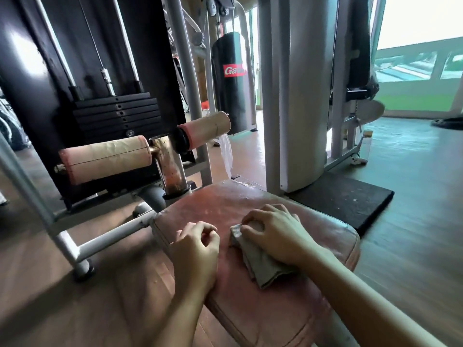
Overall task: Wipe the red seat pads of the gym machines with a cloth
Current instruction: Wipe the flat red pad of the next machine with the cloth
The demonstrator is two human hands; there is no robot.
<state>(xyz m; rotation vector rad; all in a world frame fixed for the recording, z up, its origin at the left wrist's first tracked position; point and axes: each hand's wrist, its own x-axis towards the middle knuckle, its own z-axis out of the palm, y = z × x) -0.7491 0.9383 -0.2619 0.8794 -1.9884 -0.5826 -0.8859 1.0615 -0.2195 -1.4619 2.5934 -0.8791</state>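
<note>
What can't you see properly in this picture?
All in the head view:
- Cloth: its middle is hidden under the right hand.
- Red seat pad: its near end is cut off by the bottom edge.
- Punching bag: the end of its label is hidden behind a grey frame tube.
- Weight stack: any markings are too dark and small to read.

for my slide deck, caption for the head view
Right hand holds a grey cloth on the red seat pad, left hand curled beside it
</note>
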